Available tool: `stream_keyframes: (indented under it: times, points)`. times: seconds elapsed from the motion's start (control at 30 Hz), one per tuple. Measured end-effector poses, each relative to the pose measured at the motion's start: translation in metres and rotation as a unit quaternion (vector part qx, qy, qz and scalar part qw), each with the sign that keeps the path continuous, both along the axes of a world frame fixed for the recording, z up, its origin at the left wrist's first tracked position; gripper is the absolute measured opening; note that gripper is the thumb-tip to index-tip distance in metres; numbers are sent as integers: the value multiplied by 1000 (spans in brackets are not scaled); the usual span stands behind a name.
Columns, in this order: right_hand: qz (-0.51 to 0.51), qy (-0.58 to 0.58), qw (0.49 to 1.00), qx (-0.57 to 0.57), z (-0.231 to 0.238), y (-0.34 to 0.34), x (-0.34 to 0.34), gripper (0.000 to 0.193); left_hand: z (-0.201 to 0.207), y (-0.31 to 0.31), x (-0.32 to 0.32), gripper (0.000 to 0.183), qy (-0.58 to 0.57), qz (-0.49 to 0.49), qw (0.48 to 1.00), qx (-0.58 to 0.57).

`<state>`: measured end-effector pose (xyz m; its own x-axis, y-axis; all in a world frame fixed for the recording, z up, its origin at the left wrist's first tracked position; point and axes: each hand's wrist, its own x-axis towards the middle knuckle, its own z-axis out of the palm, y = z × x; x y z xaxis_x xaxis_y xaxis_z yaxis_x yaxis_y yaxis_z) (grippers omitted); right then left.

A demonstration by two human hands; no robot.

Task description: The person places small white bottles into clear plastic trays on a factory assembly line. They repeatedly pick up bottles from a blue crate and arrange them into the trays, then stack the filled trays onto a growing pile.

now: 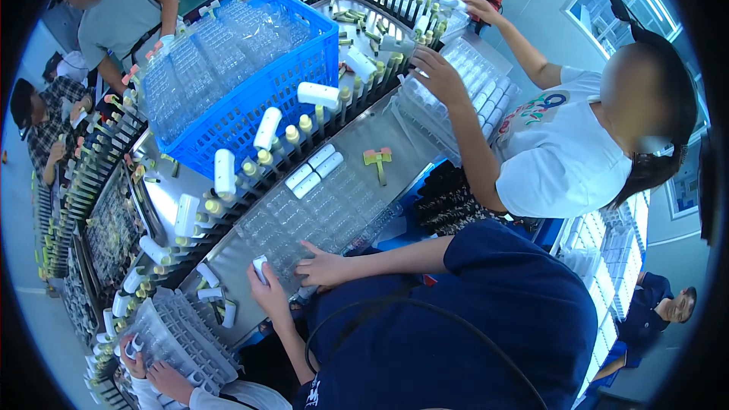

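My left hand [269, 294] is closed around a small white cylinder [260, 267] with a dark mark on its end. Beside it, my right hand [325, 269] lies at the near edge of a clear plastic tray [292, 220], its fingers apart with nothing visible in them. Molded pockets run across the tray, which rests on the metal worktop. Several white cylinders [314, 171] lie side by side in its far end. A yellow-green T-shaped piece with orange ends [377, 159] lies to the right of the tray.
A blue crate [250, 118] of clear trays stands beyond a curved line of posts, some bearing white cylinders [224, 173]. A co-worker on the right reaches over stacked filled trays [486, 91]. At lower left, another person's hands [168, 381] touch stacked trays [182, 334]. Loose cylinders [210, 294] lie nearby.
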<state>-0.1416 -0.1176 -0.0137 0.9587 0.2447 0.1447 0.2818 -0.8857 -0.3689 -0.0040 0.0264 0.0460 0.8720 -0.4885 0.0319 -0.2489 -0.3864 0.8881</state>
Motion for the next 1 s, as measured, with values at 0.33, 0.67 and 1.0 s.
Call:
stream_keyframes:
  times: [0.33, 0.67, 1.0]
  points:
    - [-325, 76, 825, 457, 95, -18, -13, 44, 8, -3, -6, 34, 50, 9, 997, -54]
    - [-577, -377, 593, 416, 172, -240, -14, 53, 17, -16, -11, 34, 38, -16, 998, -42]
    - [-559, -170, 812, -2, 209, -227, 76, 45, 10, 10, -6, 34, -3, -16, 999, 33]
